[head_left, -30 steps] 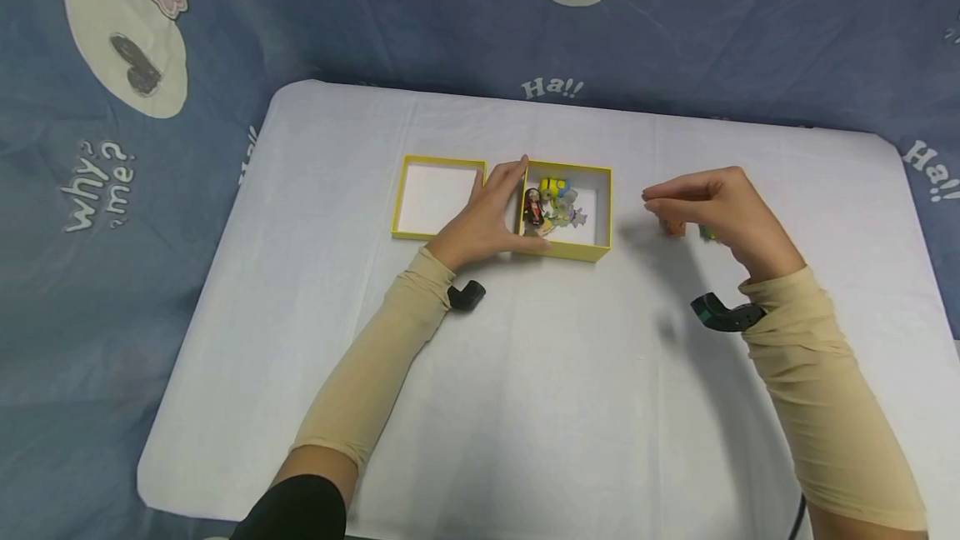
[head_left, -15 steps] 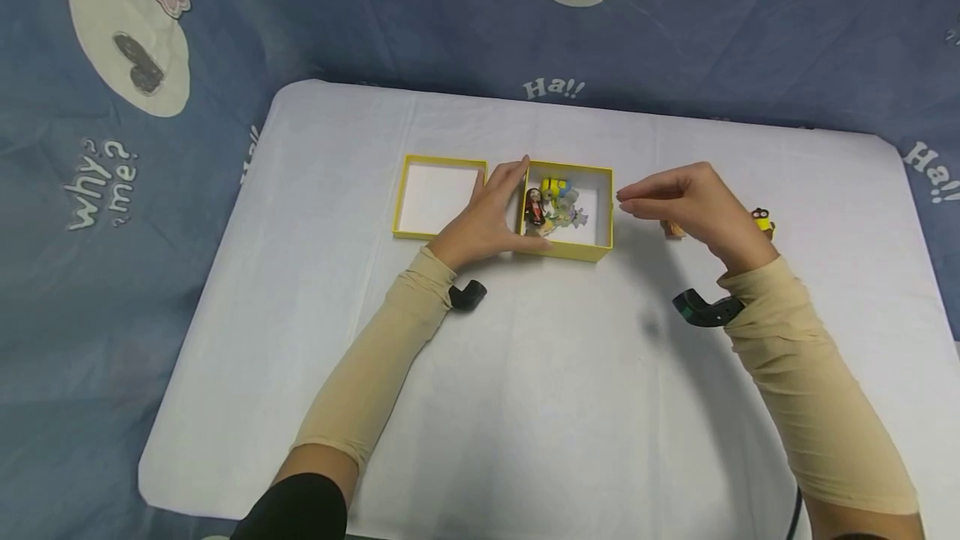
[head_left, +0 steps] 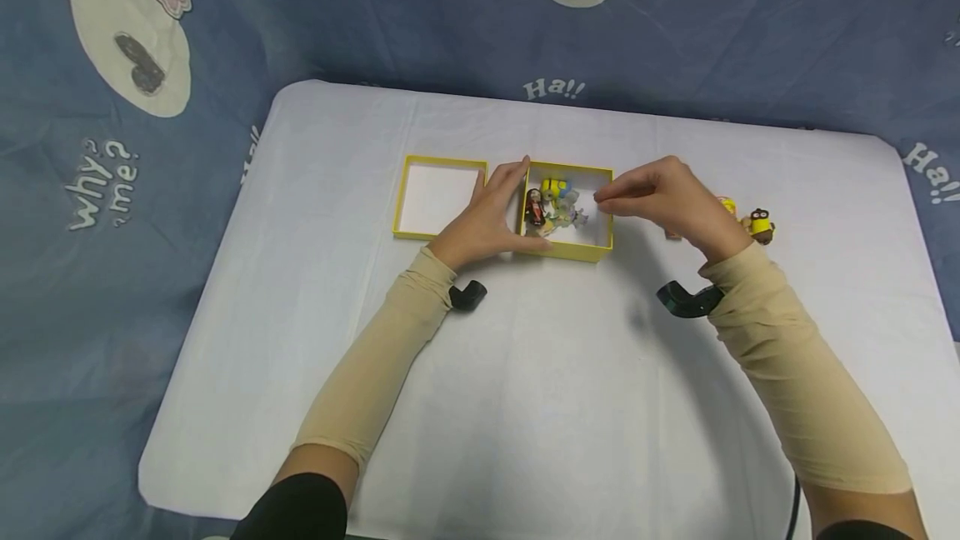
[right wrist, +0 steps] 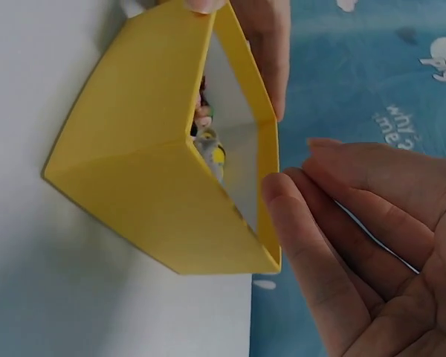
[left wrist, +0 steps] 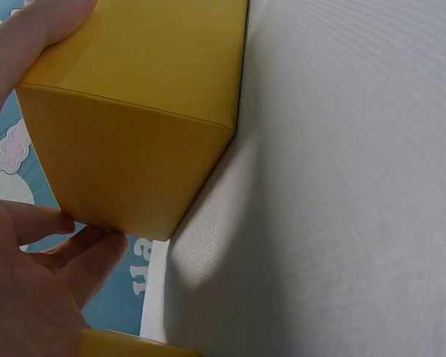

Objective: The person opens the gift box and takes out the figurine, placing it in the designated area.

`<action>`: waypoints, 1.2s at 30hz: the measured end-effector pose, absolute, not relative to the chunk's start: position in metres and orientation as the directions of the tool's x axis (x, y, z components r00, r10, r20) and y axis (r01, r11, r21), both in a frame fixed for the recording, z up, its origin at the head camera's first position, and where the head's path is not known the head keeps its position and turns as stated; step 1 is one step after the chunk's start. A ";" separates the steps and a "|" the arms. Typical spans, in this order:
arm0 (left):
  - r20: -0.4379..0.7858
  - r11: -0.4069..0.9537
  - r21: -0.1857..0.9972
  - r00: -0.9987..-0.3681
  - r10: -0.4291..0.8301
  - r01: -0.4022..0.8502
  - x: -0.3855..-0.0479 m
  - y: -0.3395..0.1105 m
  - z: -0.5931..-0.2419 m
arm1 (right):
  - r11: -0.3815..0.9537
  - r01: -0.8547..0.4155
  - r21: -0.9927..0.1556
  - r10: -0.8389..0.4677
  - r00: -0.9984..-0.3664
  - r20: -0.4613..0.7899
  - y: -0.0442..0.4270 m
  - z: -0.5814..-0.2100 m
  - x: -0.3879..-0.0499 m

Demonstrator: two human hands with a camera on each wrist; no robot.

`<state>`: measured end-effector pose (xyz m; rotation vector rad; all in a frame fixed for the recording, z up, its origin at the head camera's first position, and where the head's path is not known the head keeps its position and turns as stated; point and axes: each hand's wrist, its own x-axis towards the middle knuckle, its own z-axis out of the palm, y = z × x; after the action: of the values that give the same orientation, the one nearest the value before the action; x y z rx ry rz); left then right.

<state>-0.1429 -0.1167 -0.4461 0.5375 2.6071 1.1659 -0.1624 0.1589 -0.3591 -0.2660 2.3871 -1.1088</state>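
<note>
A yellow-rimmed box holds several small figures, one in red and black, one yellow and blue, others greyish. My left hand grips its left side, thumb at the front wall and fingers at the back; in the left wrist view the fingers press the yellow wall. Over the box's right rim hangs my right hand, its fingers extended and nothing visible between them. The right wrist view shows that hand beside the box's opening, with figures inside.
The shallow yellow-rimmed lid lies left of the box, partly behind my left hand. Right of the box, a yellow and brown figure stands near other small figures partly hidden by my right hand. A blue printed cloth hangs behind the white table.
My right hand has moved left from above the figures on the table to the box's right rim, uncovering the yellow and brown figure. My left hand has stayed on the box.
</note>
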 end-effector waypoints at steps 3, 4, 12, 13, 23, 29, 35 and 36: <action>-0.067 0.615 0.754 -0.905 0.421 0.230 -0.143 -0.117 -0.446 | 0.668 -0.064 -0.742 -0.409 -0.864 -0.293 0.153 -0.363 -0.165; -0.068 0.614 0.755 -0.905 0.421 0.229 -0.143 -0.117 -0.446 | 0.668 -0.094 -0.738 -0.424 -0.863 -0.274 0.150 -0.365 -0.166; -0.068 0.614 0.755 -0.904 0.423 0.231 -0.143 -0.118 -0.448 | 0.682 -0.234 -0.693 -0.516 -0.826 -0.228 0.133 -0.372 -0.171; -0.069 0.616 0.753 -0.904 0.423 0.230 -0.143 -0.117 -0.448 | 0.683 -0.244 -0.689 -0.522 -0.822 -0.227 0.131 -0.373 -0.171; -0.061 0.621 0.746 -0.903 0.426 0.243 -0.143 -0.117 -0.446 | 0.763 -0.290 -0.578 -0.511 -0.818 -0.264 0.117 -0.379 -0.171; -0.060 0.622 0.744 -0.903 0.425 0.243 -0.142 -0.118 -0.446 | 0.791 -0.332 -0.514 -0.521 -0.806 -0.281 0.108 -0.380 -0.170; -0.050 0.621 0.741 -0.901 0.431 0.256 -0.142 -0.118 -0.446 | 0.790 -0.366 -0.491 -0.530 -0.810 -0.249 0.104 -0.384 -0.169; -0.048 0.620 0.741 -0.901 0.431 0.257 -0.143 -0.118 -0.446 | 0.793 -0.366 -0.487 -0.527 -0.814 -0.247 0.104 -0.384 -0.169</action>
<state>-0.1426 -0.1179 -0.4460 0.5652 2.6235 1.1480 -0.1689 0.1035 -0.3842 -0.6761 2.6103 -0.6016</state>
